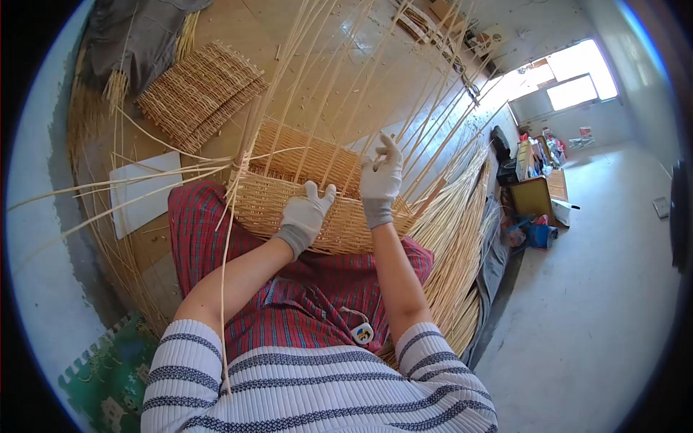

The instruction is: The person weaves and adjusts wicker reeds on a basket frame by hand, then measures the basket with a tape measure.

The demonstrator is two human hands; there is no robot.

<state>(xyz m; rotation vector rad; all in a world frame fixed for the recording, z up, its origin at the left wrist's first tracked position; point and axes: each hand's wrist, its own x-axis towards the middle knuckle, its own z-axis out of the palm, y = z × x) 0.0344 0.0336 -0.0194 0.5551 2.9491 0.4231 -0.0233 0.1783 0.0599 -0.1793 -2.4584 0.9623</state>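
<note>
A half-woven wicker basket (267, 206) rests across my lap, with long upright stakes (350, 94) rising from its walls. My left hand (304, 216), in a pale work glove with a grey cuff, grips the top of the near wall, thumb and a finger showing above the rim. My right hand (382, 179), gloved alike, is raised at the right part of the basket among the stakes. Its fingers are bent together; what lies between them is too small to make out. Loose wicker strands (144, 184) stick out leftward from the basket's left corner.
Woven panels (206, 90) lie on the floor at the upper left, near a white board (144, 191). A large bundle of wicker rods (455, 245) spreads along my right side. Farther right stand a cabinet (530, 198) and a blue container (541, 234). A green mat (119, 368) lies lower left.
</note>
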